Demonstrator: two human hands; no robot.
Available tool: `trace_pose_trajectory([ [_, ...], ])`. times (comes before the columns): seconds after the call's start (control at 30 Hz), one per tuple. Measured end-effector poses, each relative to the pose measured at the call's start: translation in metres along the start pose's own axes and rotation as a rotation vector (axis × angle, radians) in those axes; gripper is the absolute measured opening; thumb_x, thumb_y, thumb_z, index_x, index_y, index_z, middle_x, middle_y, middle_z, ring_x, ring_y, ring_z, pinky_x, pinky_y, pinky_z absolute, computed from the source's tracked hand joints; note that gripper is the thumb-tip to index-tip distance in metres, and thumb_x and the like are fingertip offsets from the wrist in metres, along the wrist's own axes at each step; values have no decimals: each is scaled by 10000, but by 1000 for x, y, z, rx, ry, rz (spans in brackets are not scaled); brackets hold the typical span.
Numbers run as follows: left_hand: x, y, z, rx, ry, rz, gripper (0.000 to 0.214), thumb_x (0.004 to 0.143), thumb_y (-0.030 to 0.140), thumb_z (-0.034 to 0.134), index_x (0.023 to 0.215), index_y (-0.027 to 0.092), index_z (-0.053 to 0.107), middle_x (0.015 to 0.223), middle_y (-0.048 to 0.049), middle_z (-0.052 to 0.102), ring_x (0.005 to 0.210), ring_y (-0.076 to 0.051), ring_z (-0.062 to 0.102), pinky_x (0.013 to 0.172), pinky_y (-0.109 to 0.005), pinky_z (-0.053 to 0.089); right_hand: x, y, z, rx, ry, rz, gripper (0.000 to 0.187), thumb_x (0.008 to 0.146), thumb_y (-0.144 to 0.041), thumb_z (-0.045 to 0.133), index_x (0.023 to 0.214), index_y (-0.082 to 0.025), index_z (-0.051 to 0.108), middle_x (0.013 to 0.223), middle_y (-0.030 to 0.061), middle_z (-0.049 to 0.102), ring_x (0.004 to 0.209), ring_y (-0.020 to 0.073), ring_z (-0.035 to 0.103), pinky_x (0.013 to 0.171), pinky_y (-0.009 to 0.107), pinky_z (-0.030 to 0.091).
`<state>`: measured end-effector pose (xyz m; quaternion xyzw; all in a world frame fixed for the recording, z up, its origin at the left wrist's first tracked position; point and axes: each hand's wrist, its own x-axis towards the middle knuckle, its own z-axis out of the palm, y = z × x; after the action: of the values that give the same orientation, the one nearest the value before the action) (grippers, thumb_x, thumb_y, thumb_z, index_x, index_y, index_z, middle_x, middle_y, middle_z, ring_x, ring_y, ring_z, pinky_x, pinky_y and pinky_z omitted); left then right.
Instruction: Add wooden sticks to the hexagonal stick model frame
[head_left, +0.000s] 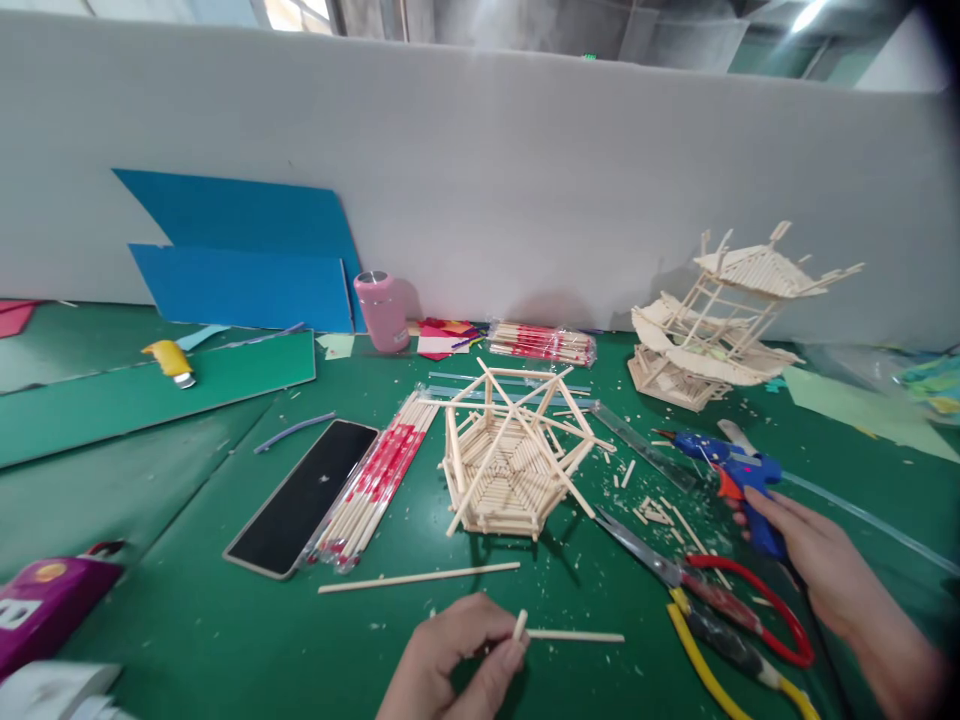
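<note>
My left hand (469, 655) pinches a short wooden stick (520, 626) between thumb and fingers, close to the front of the table. Behind those fingers a longer stick (577, 636) lies on the green surface. At the right, my right hand (806, 550) is wrapped round the handle of a blue glue gun (739, 470) with an orange trigger; its nozzle points left. Between the hands, farther back, stands an open stick frame (506, 465) with a slatted polygonal base and sticks crossing over its top. Another loose stick (420, 578) lies in front of it.
Scissors (675, 575) and yellow-handled pliers (739, 650) lie before my right hand. A stick pagoda (720, 320) stands at back right. Left are a phone (304, 497), packed sticks (382, 475), a pink cup (382, 312) and a yellow cutter (171, 362). Stick scraps (652, 512) litter the table.
</note>
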<state>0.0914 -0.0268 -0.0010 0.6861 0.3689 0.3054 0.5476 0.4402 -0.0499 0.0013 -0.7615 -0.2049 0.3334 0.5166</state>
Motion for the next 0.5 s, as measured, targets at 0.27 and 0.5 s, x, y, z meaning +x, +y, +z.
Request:
trace_pose_trajectory([
  [0.27, 2, 16, -2, -51, 16, -84, 205, 843, 261, 489, 719, 178, 630, 649, -12, 509, 609, -125, 452, 573, -228, 360, 35, 27, -11, -636, 172, -119, 300, 662, -473, 564, 693, -200, 684, 795, 113, 688, 862, 335, 607, 715, 374, 417],
  [0.5, 5, 21, -2, -113, 74, -59, 192, 818, 272, 520, 728, 194, 671, 661, -21, 495, 636, -140, 448, 597, -254, 362, 16, 21, -14, -884, 380, -352, 410, 723, -486, 518, 944, -157, 624, 941, 160, 630, 800, 281, 587, 673, 354, 409],
])
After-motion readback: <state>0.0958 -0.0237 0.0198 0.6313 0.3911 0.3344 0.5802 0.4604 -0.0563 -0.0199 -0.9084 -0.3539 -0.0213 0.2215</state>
